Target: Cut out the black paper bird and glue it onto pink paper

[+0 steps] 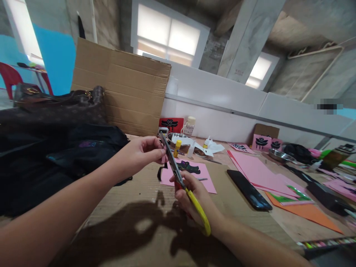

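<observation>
Head view shows the left hand (148,151) pinching a small pink piece (164,154) between thumb and fingers, near the blades of the scissors (178,174). Curled around the yellow handle, the right hand (196,200) is holding them above the cardboard (133,222).

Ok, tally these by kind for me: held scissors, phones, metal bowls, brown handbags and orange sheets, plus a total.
Held scissors: 1
Phone: 1
Metal bowls: 2
Brown handbag: 1
Orange sheet: 1
Total: 6
</observation>
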{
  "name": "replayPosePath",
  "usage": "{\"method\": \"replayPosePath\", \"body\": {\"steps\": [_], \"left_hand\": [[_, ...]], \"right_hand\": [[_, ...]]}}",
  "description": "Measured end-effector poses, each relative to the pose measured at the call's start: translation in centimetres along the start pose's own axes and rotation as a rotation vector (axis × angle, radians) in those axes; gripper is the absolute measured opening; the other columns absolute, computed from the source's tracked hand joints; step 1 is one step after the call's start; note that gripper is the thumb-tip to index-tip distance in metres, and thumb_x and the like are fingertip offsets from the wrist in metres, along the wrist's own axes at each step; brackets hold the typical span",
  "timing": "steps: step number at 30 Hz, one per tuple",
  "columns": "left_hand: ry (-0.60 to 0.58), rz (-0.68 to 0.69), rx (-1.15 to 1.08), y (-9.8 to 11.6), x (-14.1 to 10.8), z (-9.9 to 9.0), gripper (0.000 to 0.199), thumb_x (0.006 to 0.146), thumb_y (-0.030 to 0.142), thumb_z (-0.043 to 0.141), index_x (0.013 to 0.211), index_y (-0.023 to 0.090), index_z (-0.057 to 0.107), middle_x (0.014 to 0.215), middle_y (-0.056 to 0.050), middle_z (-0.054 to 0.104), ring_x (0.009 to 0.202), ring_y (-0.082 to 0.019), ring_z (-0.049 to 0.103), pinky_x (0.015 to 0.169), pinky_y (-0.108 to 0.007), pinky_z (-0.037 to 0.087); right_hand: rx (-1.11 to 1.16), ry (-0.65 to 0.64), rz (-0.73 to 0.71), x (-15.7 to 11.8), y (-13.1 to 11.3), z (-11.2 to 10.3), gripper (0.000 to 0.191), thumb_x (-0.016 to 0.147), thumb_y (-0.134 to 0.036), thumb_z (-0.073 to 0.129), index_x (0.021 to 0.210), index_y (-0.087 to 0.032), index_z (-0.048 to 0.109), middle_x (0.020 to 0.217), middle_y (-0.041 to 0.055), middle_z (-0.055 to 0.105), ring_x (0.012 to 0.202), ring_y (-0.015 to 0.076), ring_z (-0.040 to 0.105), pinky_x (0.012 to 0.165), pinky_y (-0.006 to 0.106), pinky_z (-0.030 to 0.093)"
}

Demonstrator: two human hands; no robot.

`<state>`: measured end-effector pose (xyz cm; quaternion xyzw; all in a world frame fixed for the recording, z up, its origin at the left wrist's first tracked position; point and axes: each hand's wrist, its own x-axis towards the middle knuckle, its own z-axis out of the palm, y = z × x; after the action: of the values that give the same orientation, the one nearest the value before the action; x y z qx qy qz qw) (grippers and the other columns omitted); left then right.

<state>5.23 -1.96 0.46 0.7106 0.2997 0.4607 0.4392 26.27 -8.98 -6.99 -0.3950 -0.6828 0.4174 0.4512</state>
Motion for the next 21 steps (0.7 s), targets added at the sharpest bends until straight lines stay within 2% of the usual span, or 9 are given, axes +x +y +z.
{"method": "replayPosePath", "body": {"steps": [4,6,9,11,13,15,18,21], "left_hand": [[0.042,-0.016,0.038,-0.2,0.1,-0.7,0.023,0.077,0.04,0.077,0.07,0.022,0.066,0.073,-0.004,0.074,0.079,-0.022,0.073,0.081,-0.036,0.062],[0.073,-0.032,0.066,-0.7,0.4,-1.4,0.025,0.078,0.044,0.078,0.074,0.021,0.069,0.078,-0.005,0.075,0.081,-0.022,0.072,0.084,-0.037,0.062],[0.096,-0.076,0.122,-2.4,1.1,-2.3,0.032,0.082,0.051,0.076,0.081,0.02,0.071,0.085,-0.006,0.076,0.085,-0.022,0.071,0.088,-0.037,0.06],[0.076,-0.127,0.164,-4.3,1.6,-2.8,0.034,0.087,0.053,0.073,0.082,0.019,0.071,0.085,-0.004,0.074,0.084,-0.02,0.069,0.087,-0.035,0.059],[0.025,-0.199,0.212,-6.7,1.9,-3.0,0.033,0.095,0.047,0.069,0.082,0.017,0.069,0.082,-0.003,0.071,0.079,-0.017,0.068,0.083,-0.034,0.059],[-0.046,-0.277,0.261,-9.1,2.1,-3.1,0.027,0.099,0.04,0.068,0.092,0.015,0.069,0.087,-0.002,0.07,0.078,-0.017,0.068,0.076,-0.035,0.06],[-0.138,-0.367,0.316,-12.0,2.5,-3.5,0.024,0.101,0.037,0.068,0.108,0.014,0.069,0.1,-0.004,0.071,0.082,-0.017,0.069,0.073,-0.034,0.061],[-0.174,-0.402,0.331,-13.8,3.3,-4.1,0.025,0.102,0.038,0.066,0.108,0.014,0.068,0.098,-0.003,0.07,0.078,-0.016,0.068,0.07,-0.032,0.06]], "right_hand": [[-0.266,0.104,0.02,1.4,-0.8,-1.7,0.047,0.092,-0.063,0.064,0.112,-0.021,0.061,0.085,-0.0001,0.058,0.061,0.0118,0.049,0.055,0.025,0.044],[-0.345,0.154,0.035,2.3,-1.1,-3.5,0.044,0.088,-0.059,0.068,0.11,-0.021,0.063,0.095,0.0032,0.065,0.072,0.0152,0.058,0.063,0.028,0.05],[-0.427,0.164,0.109,2.3,-1.0,-6.8,0.046,0.086,-0.051,0.072,0.12,-0.021,0.065,0.101,0.0058,0.071,0.084,0.0197,0.066,0.075,0.033,0.056],[-0.514,0.166,0.167,1.1,-0.6,-9.1,0.05,0.083,-0.04,0.075,0.128,-0.02,0.066,0.108,0.0081,0.075,0.092,0.0229,0.069,0.083,0.038,0.058],[-0.624,0.174,0.225,-1.0,-0.4,-11.2,0.052,0.083,-0.031,0.074,0.133,-0.019,0.068,0.117,0.0115,0.076,0.102,0.0265,0.071,0.092,0.042,0.057],[-0.743,0.187,0.295,-3.2,-0.3,-13.0,0.05,0.088,-0.029,0.069,0.136,-0.017,0.068,0.12,0.0149,0.077,0.105,0.0291,0.073,0.095,0.042,0.055],[-0.918,0.211,0.421,-5.6,0.0,-14.7,0.049,0.093,-0.029,0.064,0.141,-0.016,0.066,0.119,0.0186,0.078,0.104,0.0322,0.075,0.092,0.041,0.055],[-1.06,0.219,0.513,-5.9,1.1,-15.6,0.05,0.095,-0.023,0.062,0.143,-0.013,0.063,0.123,0.0207,0.076,0.111,0.0329,0.073,0.094,0.039,0.053]]}}
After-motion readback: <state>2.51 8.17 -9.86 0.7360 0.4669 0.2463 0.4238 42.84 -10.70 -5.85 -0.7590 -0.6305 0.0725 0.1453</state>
